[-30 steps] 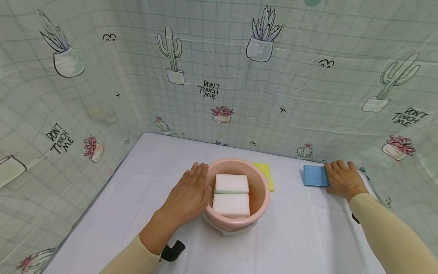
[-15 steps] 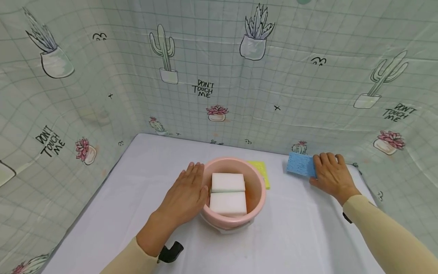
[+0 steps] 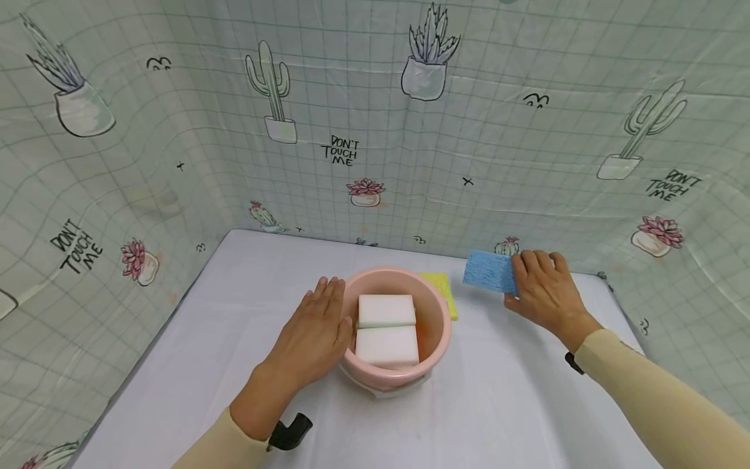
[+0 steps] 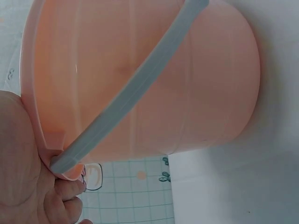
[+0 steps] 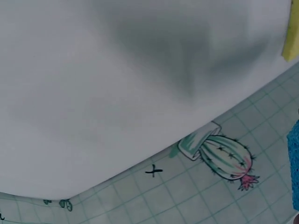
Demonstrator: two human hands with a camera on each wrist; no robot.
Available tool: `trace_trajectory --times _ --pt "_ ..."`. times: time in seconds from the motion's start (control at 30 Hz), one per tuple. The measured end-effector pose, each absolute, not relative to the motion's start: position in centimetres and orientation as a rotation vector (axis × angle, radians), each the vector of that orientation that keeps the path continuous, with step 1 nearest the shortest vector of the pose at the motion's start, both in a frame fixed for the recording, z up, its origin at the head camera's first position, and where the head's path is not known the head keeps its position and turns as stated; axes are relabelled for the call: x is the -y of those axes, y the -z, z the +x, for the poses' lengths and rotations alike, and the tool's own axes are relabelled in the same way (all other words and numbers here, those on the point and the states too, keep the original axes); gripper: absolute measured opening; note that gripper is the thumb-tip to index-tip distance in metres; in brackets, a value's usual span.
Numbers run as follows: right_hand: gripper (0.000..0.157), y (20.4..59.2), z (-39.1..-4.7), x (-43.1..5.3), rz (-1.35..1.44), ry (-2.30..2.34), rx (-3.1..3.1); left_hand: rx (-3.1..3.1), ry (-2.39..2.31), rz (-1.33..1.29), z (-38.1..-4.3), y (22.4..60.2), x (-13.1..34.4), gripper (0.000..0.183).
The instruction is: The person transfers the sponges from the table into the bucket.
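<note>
A pink bucket [image 3: 438, 339] with a grey handle [image 4: 131, 91] stands mid-table, holding two white sponge blocks [image 3: 387, 345]. Against its left rim rests my left hand [image 3: 310, 335], fingers straight and together; the left wrist view shows the palm by the handle's end. My right hand [image 3: 547, 290] pinches a blue sponge [image 3: 489, 271] by its right end, held above the table to the right of the bucket. In the right wrist view only a strip of the blue sponge [image 5: 294, 163] shows at the right edge, and the hand is nearly out of frame.
A yellow sponge [image 3: 441, 290] lies on the white table [image 3: 492, 404] behind the bucket's right side, partly hidden by it. A cactus-print cloth [image 3: 375, 98] hangs as a wall at the back and both sides.
My right hand has lifted the blue sponge off the table at the far right and carried it left toward the bucket. The left hand stays on the rim; the view shifts slightly.
</note>
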State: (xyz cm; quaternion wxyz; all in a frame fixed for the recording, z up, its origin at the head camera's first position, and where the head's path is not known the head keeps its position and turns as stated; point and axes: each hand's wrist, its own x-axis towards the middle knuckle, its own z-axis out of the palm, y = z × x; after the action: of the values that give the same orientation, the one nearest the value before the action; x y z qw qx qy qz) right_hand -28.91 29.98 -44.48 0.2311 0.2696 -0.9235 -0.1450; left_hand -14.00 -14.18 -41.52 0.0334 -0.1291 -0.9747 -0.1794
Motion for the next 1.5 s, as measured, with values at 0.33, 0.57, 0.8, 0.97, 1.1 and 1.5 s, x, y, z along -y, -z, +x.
trace_trajectory --times 0.33,0.57,0.8,0.97,1.1,1.5 --pt "0.077 42.0 -27.8 -27.3 0.799 0.323 2.351 2.977 0.561 -0.394 -14.0 41.6 14.1 0.065" --pt "0.075 39.8 -26.4 -24.1 0.836 0.148 2.263 2.976 0.568 -0.393 -14.0 41.4 14.0 0.064" --pt "0.074 38.5 -24.6 -20.2 0.903 0.001 2.278 2.989 0.556 -0.397 -14.0 41.3 14.0 0.064" --pt "0.077 38.1 -22.9 -17.4 0.978 -0.043 2.368 3.018 0.547 -0.396 -14.0 41.2 14.2 0.065" --pt "0.074 38.0 -22.0 -15.5 1.052 -0.082 2.473 2.998 0.543 -0.408 -14.0 41.2 14.2 0.064" --pt "0.066 39.0 -21.4 -13.2 1.212 -0.062 2.629 2.996 0.556 -0.414 -14.0 41.4 14.1 0.065"
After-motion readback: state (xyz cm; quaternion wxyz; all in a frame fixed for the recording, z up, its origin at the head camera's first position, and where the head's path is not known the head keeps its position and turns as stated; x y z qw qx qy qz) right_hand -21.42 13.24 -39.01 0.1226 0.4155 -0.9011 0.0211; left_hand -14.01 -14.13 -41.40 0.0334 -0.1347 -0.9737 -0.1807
